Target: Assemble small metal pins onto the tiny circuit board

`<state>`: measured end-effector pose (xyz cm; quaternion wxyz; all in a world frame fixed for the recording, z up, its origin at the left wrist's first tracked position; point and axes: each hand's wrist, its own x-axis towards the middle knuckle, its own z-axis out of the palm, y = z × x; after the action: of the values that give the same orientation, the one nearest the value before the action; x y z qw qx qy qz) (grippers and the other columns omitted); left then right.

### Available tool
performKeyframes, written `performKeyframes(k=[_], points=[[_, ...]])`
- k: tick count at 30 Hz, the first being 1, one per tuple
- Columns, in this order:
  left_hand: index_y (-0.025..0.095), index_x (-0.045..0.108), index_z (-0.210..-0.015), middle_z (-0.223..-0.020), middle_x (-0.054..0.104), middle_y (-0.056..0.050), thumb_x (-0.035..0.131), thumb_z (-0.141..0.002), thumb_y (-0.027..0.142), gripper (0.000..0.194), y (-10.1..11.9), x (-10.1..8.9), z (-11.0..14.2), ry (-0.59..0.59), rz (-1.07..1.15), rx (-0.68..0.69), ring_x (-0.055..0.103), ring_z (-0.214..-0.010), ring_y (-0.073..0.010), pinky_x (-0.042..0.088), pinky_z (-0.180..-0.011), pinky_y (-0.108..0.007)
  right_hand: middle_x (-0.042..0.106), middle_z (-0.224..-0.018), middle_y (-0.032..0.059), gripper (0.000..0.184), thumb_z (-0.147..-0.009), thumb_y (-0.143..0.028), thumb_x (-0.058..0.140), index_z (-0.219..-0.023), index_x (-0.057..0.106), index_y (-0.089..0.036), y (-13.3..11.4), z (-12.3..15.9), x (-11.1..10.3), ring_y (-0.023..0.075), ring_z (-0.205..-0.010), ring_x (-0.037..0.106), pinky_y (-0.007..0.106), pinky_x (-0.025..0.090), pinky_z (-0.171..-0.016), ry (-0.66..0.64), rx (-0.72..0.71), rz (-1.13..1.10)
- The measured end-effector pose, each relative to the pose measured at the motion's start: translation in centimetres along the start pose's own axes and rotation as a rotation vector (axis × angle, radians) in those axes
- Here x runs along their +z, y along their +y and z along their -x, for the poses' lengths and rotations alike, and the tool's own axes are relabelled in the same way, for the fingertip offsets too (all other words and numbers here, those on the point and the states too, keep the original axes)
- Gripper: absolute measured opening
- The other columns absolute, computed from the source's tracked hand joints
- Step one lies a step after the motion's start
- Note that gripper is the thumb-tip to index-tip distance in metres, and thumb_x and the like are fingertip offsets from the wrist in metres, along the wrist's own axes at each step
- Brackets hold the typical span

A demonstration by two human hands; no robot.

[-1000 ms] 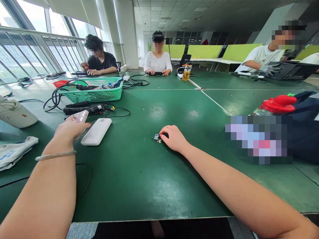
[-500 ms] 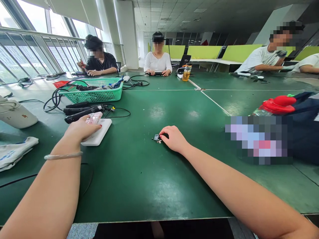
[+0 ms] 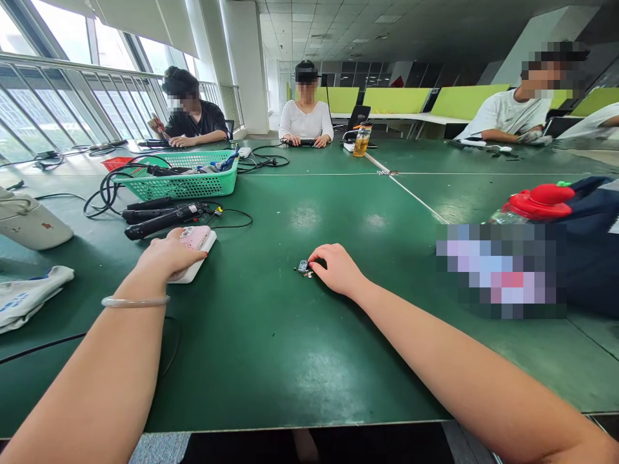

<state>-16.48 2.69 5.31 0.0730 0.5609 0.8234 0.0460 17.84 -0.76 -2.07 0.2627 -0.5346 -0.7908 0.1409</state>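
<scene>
My left hand (image 3: pixel 167 259) is closed around a phone in a pink patterned case (image 3: pixel 195 236). The phone lies over a flat white box-like device (image 3: pixel 192 273), covering much of it; whether the two touch fully I cannot tell. Near the middle of the table, my right hand (image 3: pixel 337 270) rests with thumb and forefinger pinched at a small dark, patterned piece (image 3: pixel 302 265). Tiny metallic bits lie just below that piece. The fingertips hide part of what they grip.
Black handheld devices (image 3: pixel 162 219) with cables lie beyond my left hand, before a green basket (image 3: pixel 184 183) of cables. A white container (image 3: pixel 33 219) and folded cloth (image 3: pixel 33 296) stand left. At right are a red-topped bottle (image 3: pixel 541 201) and dark bag (image 3: pixel 590 258). Several people sit around.
My left hand has moved slightly right with the phone, bringing it lower and flatter over the white device. My right hand has stayed in place.
</scene>
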Motion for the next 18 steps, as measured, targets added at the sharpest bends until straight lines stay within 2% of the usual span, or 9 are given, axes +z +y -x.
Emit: performKeyframes(k=[4,7,13,18], points=[[0.020,0.014,-0.149,-0.141,0.035,-0.028,0.053,-0.068,0.068,0.102,0.3,-0.2,0.2,-0.073,-0.065,-0.053,0.045,-0.122,-0.0444,0.043,-0.091,-0.051,0.066,-0.098,0.0048,0.012,-0.087,-0.020,0.055,-0.086,0.067,-0.018,-0.1,0.0,0.0,0.0189,-0.096,0.052,0.036,0.039,-0.091,0.000,-0.004,0.002],[0.022,0.011,-0.149,-0.141,0.038,-0.026,0.051,-0.069,0.067,0.100,0.2,-0.6,0.1,-0.084,-0.072,-0.059,0.043,-0.124,-0.0437,0.043,-0.090,-0.050,0.066,-0.098,0.0050,0.013,-0.087,-0.021,0.054,-0.086,0.067,-0.018,0.0,0.1,0.0,0.0189,-0.096,0.052,0.035,0.039,-0.090,0.002,-0.007,0.001],[0.019,0.016,-0.148,-0.140,0.043,-0.021,0.052,-0.072,0.053,0.091,-1.4,-1.5,-0.6,-0.032,0.102,-0.155,0.049,-0.119,-0.0406,0.043,-0.089,-0.045,0.066,-0.099,0.0049,0.012,-0.086,-0.020,0.055,-0.085,0.067,-0.018,0.0,0.0,-0.1,0.0199,-0.096,0.051,0.036,0.039,-0.090,0.001,-0.002,-0.009],[0.023,0.014,-0.148,-0.134,0.049,-0.019,0.056,-0.068,0.039,0.092,-1.5,-2.7,0.3,-0.019,0.077,-0.215,0.054,-0.109,-0.0390,0.045,-0.082,-0.041,0.066,-0.099,0.0043,0.012,-0.086,-0.020,0.055,-0.085,0.067,-0.018,-0.1,0.1,-0.1,0.0207,-0.098,0.051,0.037,0.039,-0.091,0.000,0.013,-0.014]])
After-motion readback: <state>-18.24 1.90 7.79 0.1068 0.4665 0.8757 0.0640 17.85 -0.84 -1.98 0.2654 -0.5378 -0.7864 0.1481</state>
